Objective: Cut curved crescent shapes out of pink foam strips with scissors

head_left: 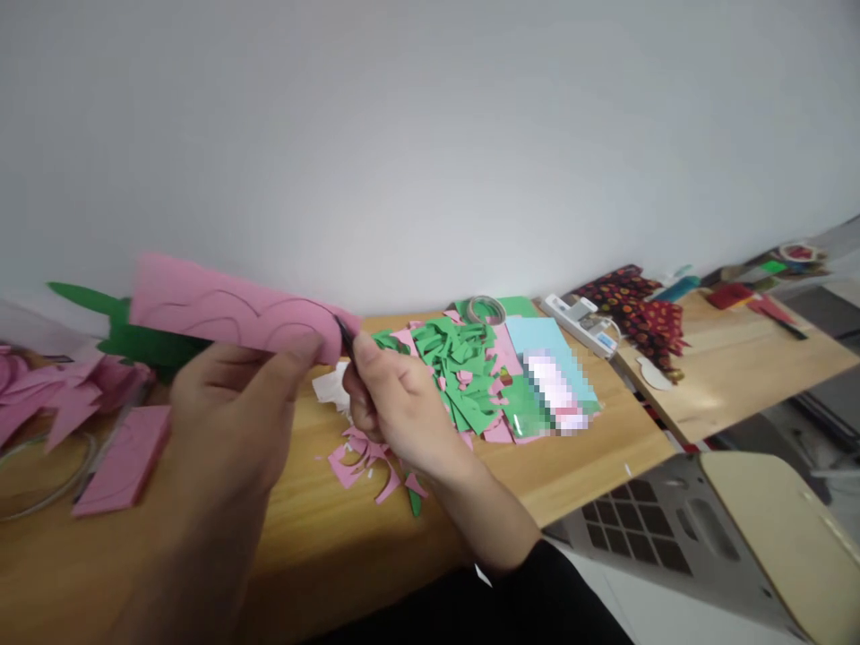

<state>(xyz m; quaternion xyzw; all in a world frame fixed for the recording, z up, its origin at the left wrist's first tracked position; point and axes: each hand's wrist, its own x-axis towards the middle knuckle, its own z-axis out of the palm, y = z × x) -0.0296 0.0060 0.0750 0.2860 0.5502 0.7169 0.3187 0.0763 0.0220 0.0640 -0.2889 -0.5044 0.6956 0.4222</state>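
Note:
My left hand (pixel 235 417) pinches the lower edge of a pink sheet of paper (pixel 194 291), held up above the table. Curved dark lines shaped like petals are drawn on the sheet. At its right end, my right hand (pixel 403 394) grips a pair of scissors (pixel 345 334), whose dark blades meet the paper along a drawn curve. The handles are mostly hidden in my fingers. Pink paper scraps (pixel 363 461) lie on the table below my right hand. A folded pink paper piece (pixel 124 461) with drawn lines lies to the left of my left hand.
A heap of green paper cuttings (pixel 463 367) covers the table's middle, with a tape roll (pixel 485 311) behind it. Light blue paper (pixel 537 336) and a power strip (pixel 581 324) are farther right. Pink cutouts (pixel 64 385) pile up at left. A chair (pixel 772 528) stands at lower right.

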